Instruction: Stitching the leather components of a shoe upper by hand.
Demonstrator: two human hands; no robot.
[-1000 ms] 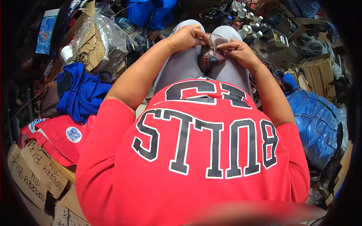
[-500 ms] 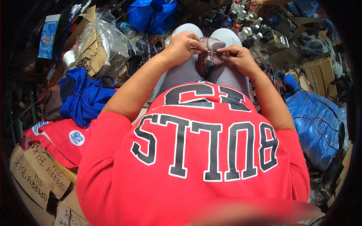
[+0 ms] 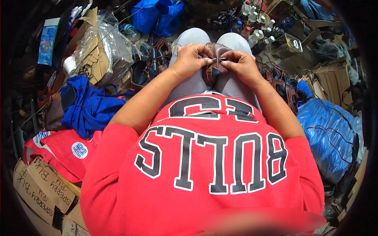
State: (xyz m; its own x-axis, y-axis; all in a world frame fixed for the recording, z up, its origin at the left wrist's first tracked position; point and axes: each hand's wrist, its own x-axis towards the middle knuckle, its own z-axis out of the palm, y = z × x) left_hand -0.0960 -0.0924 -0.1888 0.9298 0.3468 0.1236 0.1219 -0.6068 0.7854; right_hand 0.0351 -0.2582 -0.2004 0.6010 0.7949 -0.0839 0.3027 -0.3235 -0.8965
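Note:
A brown leather shoe (image 3: 218, 50) rests between my knees, its dark opening toward my body. My left hand (image 3: 192, 59) is over its left side, thumb and forefinger pinched together. From the other side my right hand (image 3: 241, 67) pinches as well, its fingertips almost meeting those of the left. Between the two pinches runs a thin pale strand across the front of the shoe; whether it is thread or a needle I cannot make out. Parts of the shoe's sides are hidden behind my fingers.
Brown and dark shoes lie on both sides of my legs, some at left (image 3: 159, 53). Several bottles (image 3: 258, 33) stand beyond my right knee. A blue plastic-wrapped bundle (image 3: 327, 135) is at right. Blue cloth (image 3: 92, 108) and cardboard (image 3: 49, 183) lie at left.
Both hands have come closer together and a little nearer my body, with the shoe shifting slightly the same way. Another person's hand at the top right has gone out of view.

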